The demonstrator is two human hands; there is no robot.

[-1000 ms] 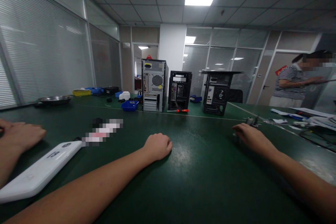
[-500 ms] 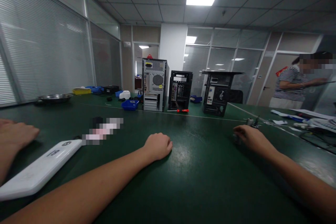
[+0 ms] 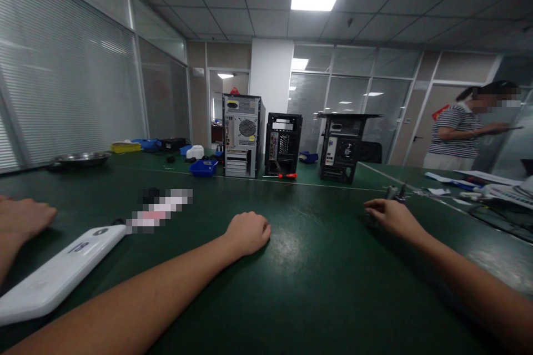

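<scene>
- Left hand [image 3: 249, 231]: curled into a loose fist, knuckles down on the green tabletop [image 3: 316, 266], nothing in its grip; it lies in front of the silver computer case [image 3: 242, 135], well apart from it.
- Right hand [image 3: 393, 217]: flat on the tabletop, fingers bent over a small dark object that is too hidden to identify; whether the grip has closed on it cannot be told. A small metal part [image 3: 395, 193] stands just behind the fingers.
- Another person's hand [image 3: 25, 217]: rests at the frame's left edge, beside a white flat device [image 3: 58, 274] lying on the tabletop.
- Silver computer case: upright at the far side, rear panel facing the camera. To its right stand two black computer cases [image 3: 284, 144] [image 3: 343, 147]; a red-handled screwdriver [image 3: 285, 176] lies in front of the nearer black one, and a blue tray [image 3: 204, 167] sits just left of the silver case.
- A person in a striped shirt [image 3: 456, 130] stands far right of the cases.
</scene>
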